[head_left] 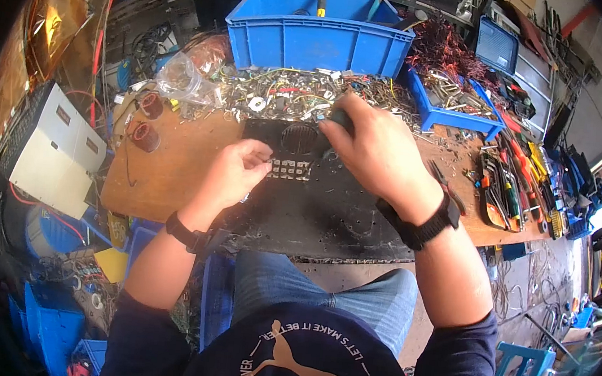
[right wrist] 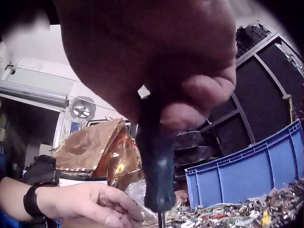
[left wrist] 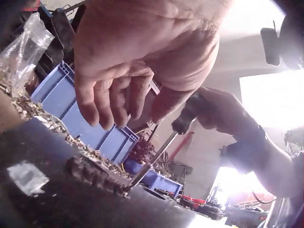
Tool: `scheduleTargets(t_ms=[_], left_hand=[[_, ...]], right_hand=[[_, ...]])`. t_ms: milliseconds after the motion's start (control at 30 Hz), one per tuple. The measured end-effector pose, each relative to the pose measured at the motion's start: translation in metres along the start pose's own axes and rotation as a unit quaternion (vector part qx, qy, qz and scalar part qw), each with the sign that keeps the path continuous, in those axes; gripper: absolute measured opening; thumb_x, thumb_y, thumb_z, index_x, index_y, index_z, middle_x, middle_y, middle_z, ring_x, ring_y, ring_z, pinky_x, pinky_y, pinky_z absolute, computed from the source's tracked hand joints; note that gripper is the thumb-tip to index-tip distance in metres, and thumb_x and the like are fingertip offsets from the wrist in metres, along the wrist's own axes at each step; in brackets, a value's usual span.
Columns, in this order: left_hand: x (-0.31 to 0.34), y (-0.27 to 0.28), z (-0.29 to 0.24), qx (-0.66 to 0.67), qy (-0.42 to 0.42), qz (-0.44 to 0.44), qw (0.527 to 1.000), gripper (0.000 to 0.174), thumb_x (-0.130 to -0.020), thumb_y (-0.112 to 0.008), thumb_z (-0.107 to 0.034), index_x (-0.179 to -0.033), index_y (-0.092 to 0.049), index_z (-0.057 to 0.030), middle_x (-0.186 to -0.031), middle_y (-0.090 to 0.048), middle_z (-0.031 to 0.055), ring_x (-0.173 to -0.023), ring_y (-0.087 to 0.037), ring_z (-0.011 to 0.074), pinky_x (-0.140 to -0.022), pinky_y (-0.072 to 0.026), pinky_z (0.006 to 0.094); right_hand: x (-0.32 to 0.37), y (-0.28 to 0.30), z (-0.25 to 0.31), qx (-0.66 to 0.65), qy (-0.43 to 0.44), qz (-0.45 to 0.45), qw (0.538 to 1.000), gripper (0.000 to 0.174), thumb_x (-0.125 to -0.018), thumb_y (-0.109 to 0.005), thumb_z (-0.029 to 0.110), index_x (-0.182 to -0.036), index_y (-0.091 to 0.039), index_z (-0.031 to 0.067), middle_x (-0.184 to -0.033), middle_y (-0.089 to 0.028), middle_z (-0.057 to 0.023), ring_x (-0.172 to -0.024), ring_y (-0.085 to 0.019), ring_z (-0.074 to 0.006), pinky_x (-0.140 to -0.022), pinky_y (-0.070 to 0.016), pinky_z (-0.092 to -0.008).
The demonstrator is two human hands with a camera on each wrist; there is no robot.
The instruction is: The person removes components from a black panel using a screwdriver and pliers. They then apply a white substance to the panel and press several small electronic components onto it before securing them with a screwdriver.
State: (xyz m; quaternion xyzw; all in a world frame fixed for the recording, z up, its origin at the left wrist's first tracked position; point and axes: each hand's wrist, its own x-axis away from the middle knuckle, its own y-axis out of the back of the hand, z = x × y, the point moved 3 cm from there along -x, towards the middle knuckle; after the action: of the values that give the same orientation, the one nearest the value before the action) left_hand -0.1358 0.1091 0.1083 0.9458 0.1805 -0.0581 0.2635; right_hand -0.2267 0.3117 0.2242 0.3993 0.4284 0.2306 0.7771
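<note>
My right hand (head_left: 377, 148) grips the dark handle of a screwdriver (right wrist: 159, 175). In the left wrist view the screwdriver's metal shaft (left wrist: 154, 159) slants down, its tip at the dark panel (left wrist: 61, 190). That panel lies on the wooden bench, with a round grille (head_left: 298, 138) and a block of small metal contacts (head_left: 292, 170) on it. My left hand (head_left: 233, 174) hovers over the panel's left part beside the contacts, fingers loosely bent, holding nothing that shows.
A large blue bin (head_left: 318, 45) stands behind a heap of small metal scraps (head_left: 289, 89). A smaller blue tray (head_left: 460, 120) holds metal pieces. Pliers and screwdrivers (head_left: 515, 180) lie at the right, copper-coloured coils (head_left: 145, 137) and a clear plastic bag (head_left: 181, 78) at the left.
</note>
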Motion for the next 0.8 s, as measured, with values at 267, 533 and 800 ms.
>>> scheduleTargets(t_ms=[267,533,800], left_hand=[[-0.028,-0.022,-0.039,0.042,-0.069,0.026,0.996,0.034,-0.080,-0.069,-0.009,-0.111,-0.061,0.0023,-0.099,-0.066,0.0139,-0.086,-0.063,0.0179,-0.079,-0.0506,0.0308],[-0.023,-0.030,-0.055,0.066,-0.064,0.008,0.996,0.023,-0.085,-0.064,-0.005,-0.106,-0.061,0.0045,-0.097,-0.068,0.0119,-0.088,-0.063,0.0166,-0.078,-0.0495,0.0320],[-0.027,-0.036,-0.044,0.125,-0.083,-0.016,0.989,0.018,-0.085,-0.065,-0.009,-0.099,-0.065,0.0038,-0.091,-0.069,0.0119,-0.084,-0.063,0.0168,-0.076,-0.0493,0.0321]], right_hand=[[-0.042,-0.005,0.010,0.022,0.065,0.111,0.991,0.029,-0.085,-0.056,0.024,-0.100,-0.062,0.0003,-0.090,-0.065,-0.0223,-0.088,-0.062,-0.0398,-0.078,-0.0488,-0.0466],[-0.035,-0.044,0.018,-0.234,-0.034,-0.103,0.966,0.024,-0.083,-0.062,0.018,-0.094,-0.062,-0.0035,-0.089,-0.065,-0.0225,-0.085,-0.063,-0.0378,-0.077,-0.0494,-0.0416],[-0.040,-0.063,0.015,-0.418,-0.158,-0.235,0.863,0.032,-0.092,-0.061,0.022,-0.071,-0.056,-0.0011,-0.058,-0.053,-0.0035,-0.057,-0.045,-0.0091,-0.052,-0.0400,-0.0309]])
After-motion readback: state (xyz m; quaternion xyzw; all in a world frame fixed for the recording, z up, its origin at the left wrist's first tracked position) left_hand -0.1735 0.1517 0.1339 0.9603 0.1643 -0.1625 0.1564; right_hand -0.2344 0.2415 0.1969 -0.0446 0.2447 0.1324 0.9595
